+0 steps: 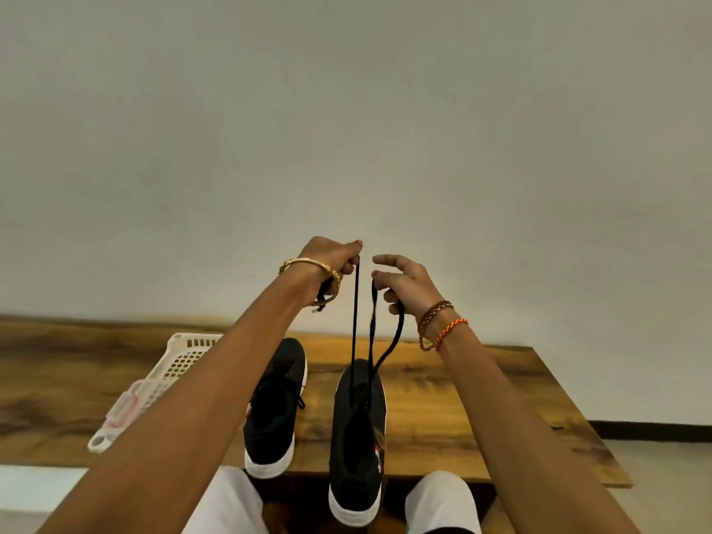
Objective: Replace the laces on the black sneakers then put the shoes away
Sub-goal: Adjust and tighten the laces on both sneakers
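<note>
Currently both hands, left hand and right hand, are pinching the black lace taut at twelve o'clock; uneven pulling risks unthreading the right sneaker.

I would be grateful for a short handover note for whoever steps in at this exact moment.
Left hand: grips one end of the black lace, pulled up taut.
Right hand: holds the other lace end, which loops under its fingers.
Right sneaker: on the wooden table, heel over the near edge, lace threaded through its eyelets.
Left sneaker: beside it, apparently laced already.
White basket: at the left of the table.
Left to do: tighten and tie this lace, then put both shoes away.
</note>
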